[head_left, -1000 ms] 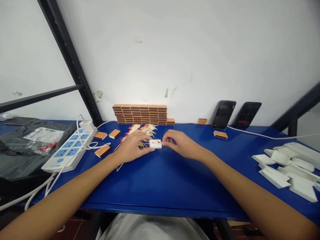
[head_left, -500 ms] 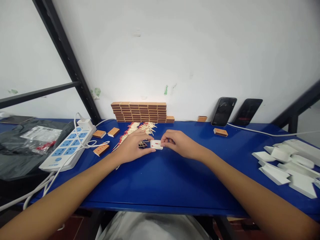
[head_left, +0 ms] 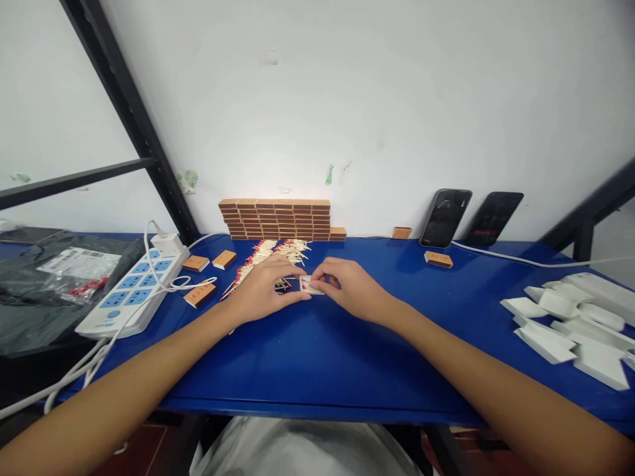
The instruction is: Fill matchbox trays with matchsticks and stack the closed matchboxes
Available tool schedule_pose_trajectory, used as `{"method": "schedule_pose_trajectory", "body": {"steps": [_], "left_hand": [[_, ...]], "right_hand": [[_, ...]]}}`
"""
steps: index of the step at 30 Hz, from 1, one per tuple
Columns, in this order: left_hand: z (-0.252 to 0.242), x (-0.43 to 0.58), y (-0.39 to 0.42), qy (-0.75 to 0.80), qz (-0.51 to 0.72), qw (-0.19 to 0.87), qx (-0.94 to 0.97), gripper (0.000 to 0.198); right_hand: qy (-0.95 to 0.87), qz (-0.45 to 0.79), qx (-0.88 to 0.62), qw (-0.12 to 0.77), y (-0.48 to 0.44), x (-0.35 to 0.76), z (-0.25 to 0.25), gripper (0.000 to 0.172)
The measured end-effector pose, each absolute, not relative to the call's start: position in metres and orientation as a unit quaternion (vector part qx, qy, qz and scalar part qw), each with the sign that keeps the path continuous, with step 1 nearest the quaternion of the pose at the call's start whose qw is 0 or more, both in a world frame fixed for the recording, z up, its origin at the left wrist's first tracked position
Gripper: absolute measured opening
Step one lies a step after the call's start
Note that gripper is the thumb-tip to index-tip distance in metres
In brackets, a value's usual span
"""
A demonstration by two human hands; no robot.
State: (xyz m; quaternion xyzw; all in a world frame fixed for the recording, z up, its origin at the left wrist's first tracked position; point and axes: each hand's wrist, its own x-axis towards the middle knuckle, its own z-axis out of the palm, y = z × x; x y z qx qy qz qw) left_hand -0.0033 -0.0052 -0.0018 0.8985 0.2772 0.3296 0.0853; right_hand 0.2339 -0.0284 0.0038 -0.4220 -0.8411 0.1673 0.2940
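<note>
A small white matchbox tray (head_left: 305, 289) lies at the middle of the blue table, with red-headed matches (head_left: 304, 280) inside it. Thumb and fingers of my left hand (head_left: 265, 287) grip the tray from its left end. Over its right part, my right hand (head_left: 350, 287) is closed in a pinch on matches, and its fingertips cover part of the tray. A loose pile of matches (head_left: 253, 259) spreads behind and beside my left hand, which hides some of it.
Matchboxes stand in a stacked wall (head_left: 275, 221) at the back. Loose matchboxes (head_left: 200, 294) lie by a white power strip (head_left: 133, 291) with cables. On the right are two phones (head_left: 445, 218) leaning on the wall, another matchbox (head_left: 438, 258) and white folded card pieces (head_left: 560, 324).
My right fingertips have shifted slightly left over the tray. More red match heads now show at the tray's left end. My left hand keeps its hold.
</note>
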Motion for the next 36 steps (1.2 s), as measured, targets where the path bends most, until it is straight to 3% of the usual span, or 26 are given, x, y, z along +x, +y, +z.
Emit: {"method": "schedule_pose_trajectory", "body": {"steps": [8,14,28,36], "left_hand": [[0.008,-0.019,0.013,0.412,0.384,-0.051,0.825,0.035],[0.018,-0.027,0.017,0.505,0.403,-0.043,0.762,0.022],[0.01,-0.023,0.018,0.478,0.39,-0.03,0.786,0.033],[0.004,-0.02,0.017,0.462,0.359,-0.03,0.81,0.036]], "right_hand": [[-0.794,0.104,-0.461,0.381,-0.012,0.231,0.005,0.011],[-0.856,0.105,-0.432,0.264,-0.001,0.201,0.004,0.012],[-0.872,0.109,-0.451,0.156,0.01,0.197,-0.008,0.01],[-0.852,0.14,-0.476,0.169,-0.003,0.237,0.006,0.01]]}}
